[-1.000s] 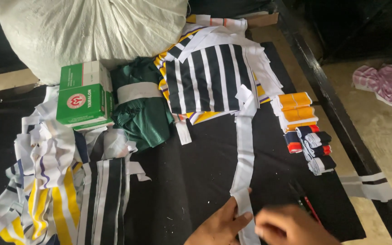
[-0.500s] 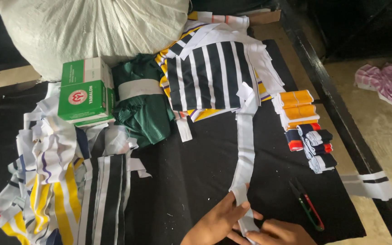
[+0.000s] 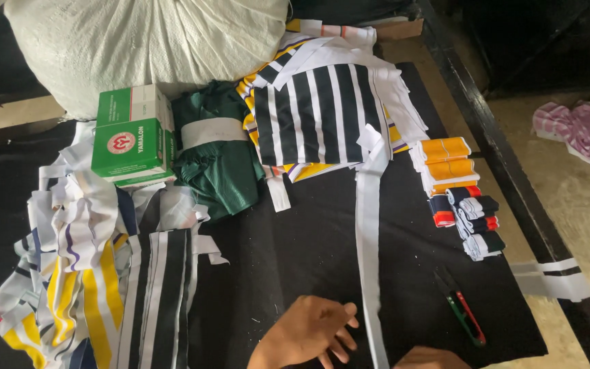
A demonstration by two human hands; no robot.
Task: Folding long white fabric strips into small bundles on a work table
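Left hand [image 3: 312, 331] lay flat on black tabletop [image 3: 295, 253] just left of long white fabric strip [image 3: 368, 246], grip open, fingers spread, holding nothing. Right hand [image 3: 431, 358] barely in view right of strip; grip impossible to tell. Best smoothed flat, edges straight. Farther up the strip: striped fabric stack [image 3: 319, 113]. Half a second before, both hands pinched the strip's near end.

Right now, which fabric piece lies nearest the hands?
The long white strip, running from the black-and-white striped stack down between the left hand and right hand. Every other piece lies farther off.
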